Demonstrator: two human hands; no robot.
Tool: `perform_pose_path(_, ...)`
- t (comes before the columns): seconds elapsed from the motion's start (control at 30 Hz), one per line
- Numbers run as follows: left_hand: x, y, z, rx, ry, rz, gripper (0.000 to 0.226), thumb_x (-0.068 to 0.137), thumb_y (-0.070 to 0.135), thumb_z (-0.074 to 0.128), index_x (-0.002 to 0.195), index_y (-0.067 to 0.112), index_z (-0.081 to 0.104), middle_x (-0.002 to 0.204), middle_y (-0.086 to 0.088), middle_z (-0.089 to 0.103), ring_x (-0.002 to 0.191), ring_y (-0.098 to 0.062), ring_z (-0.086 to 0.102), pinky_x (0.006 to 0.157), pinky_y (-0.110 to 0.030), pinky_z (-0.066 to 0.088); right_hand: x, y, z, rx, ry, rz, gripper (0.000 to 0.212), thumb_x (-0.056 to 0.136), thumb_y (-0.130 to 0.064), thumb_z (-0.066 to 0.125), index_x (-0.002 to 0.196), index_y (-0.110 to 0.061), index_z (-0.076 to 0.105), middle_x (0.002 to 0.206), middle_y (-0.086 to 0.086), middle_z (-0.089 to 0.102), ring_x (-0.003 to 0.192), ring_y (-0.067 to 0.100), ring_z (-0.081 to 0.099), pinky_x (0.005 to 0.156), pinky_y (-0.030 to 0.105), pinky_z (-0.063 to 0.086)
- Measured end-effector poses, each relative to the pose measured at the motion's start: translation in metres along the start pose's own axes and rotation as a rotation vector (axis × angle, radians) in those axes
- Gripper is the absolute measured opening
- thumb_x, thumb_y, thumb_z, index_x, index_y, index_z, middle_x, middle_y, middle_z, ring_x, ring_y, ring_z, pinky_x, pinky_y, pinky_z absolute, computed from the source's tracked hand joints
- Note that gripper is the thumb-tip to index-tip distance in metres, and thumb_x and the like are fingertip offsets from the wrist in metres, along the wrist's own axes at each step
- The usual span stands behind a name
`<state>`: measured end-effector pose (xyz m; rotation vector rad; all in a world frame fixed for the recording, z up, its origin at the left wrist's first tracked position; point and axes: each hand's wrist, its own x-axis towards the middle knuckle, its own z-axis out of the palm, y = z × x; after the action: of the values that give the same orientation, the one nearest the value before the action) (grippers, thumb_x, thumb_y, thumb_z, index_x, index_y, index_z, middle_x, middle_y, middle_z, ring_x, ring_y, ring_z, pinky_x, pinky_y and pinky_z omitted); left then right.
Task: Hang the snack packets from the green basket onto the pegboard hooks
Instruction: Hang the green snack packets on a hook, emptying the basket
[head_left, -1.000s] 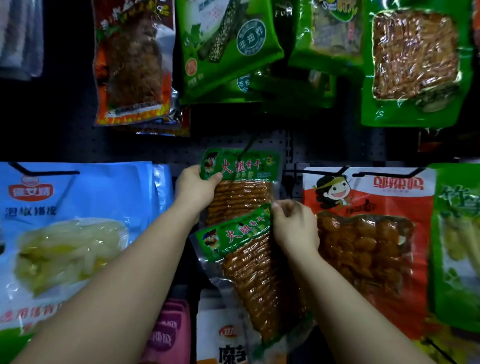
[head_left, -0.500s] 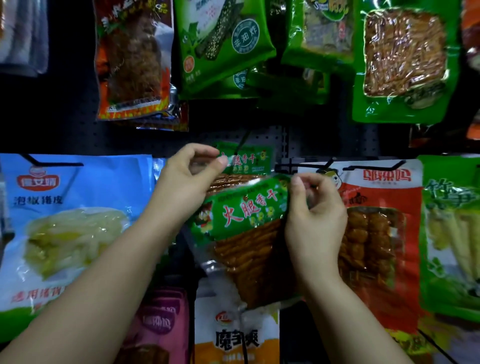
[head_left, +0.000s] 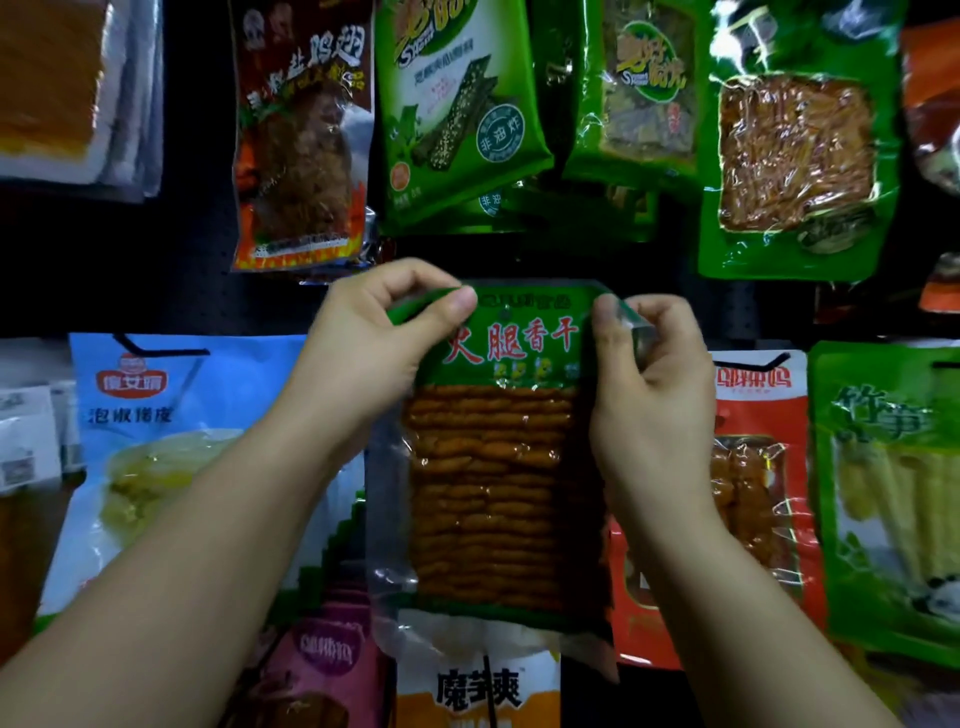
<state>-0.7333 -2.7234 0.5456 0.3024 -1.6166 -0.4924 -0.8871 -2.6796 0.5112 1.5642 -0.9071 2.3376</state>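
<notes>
Both hands hold one green packet (head_left: 493, 447) upright and flat against the dark pegboard (head_left: 156, 291), near the board's middle; the left hand (head_left: 363, 358) pinches the packet's top left corner between thumb and curled fingers; the right hand (head_left: 649, 395) pinches the top right corner the same way, bending the clear edge there; the packet's green header carries red characters, and below it a clear window shows stacked brown strips; a small hole sits near the header's top edge; whether a hook passes through it cannot be told.

Other packets hang around it; a blue packet (head_left: 171, 441) just to its left, partly behind the left forearm; a red packet (head_left: 753, 467) just to its right, behind the right wrist; a green bamboo packet (head_left: 888, 493) at the board's right edge; above, a red-and-brown packet (head_left: 301, 140), two green packets (head_left: 457, 104) and a green one with brown shreds (head_left: 795, 150) along the top edge; below, a white-and-orange packet (head_left: 478, 691) and a pink packet (head_left: 322, 654) at the bottom edge.
</notes>
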Motion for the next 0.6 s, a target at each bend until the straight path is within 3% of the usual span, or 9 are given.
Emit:
perform_pose_path(0.17,0.016,0.016,0.003,0.062,0.057,0.045,0.011,0.078,0.022,0.074,0.068,0.024,0.069,0.066,0.009,0.07,0.066,-0.006,0.066,0.065,-0.024,0.054,0.022,-0.009,0.002,-0.057,0.008,-0.034,0.016,0.097,-0.027,0.05,0.085,-0.016,0.051,0.071,-0.008,0.052,0.066,0.005,0.049,0.059,0.026,0.039)
perform_pose_path(0.37,0.029,0.02,0.009,0.167,0.112,0.019,0.007,0.078,0.023,0.075,0.074,0.021,0.07,0.081,-0.006,0.072,0.083,-0.025,0.07,0.081,-0.046,0.057,0.037,-0.004,0.007,-0.198,0.001,-0.038,0.012,0.097,-0.021,0.05,0.087,-0.015,0.05,0.068,-0.014,0.048,0.059,-0.014,0.047,0.053,0.007,0.035)
perform_pose_path(0.47,0.034,0.018,0.008,0.168,0.116,-0.027,0.007,0.078,0.023,0.075,0.074,0.02,0.069,0.082,-0.007,0.072,0.081,-0.024,0.07,0.079,-0.044,0.057,0.038,-0.004,0.011,-0.232,-0.008,-0.04,0.01,0.096,-0.019,0.05,0.087,-0.016,0.049,0.068,-0.016,0.047,0.059,-0.012,0.049,0.052,0.005,0.035)
perform_pose_path(0.6,0.04,0.016,0.01,0.164,0.124,-0.034,0.011,0.078,0.024,0.075,0.07,0.023,0.067,0.078,-0.003,0.071,0.073,-0.018,0.069,0.065,-0.029,0.053,0.041,-0.003,0.013,-0.252,0.003,-0.051,0.008,0.097,-0.017,0.049,0.089,-0.016,0.048,0.069,-0.017,0.046,0.06,-0.004,0.045,0.053,0.005,0.035)
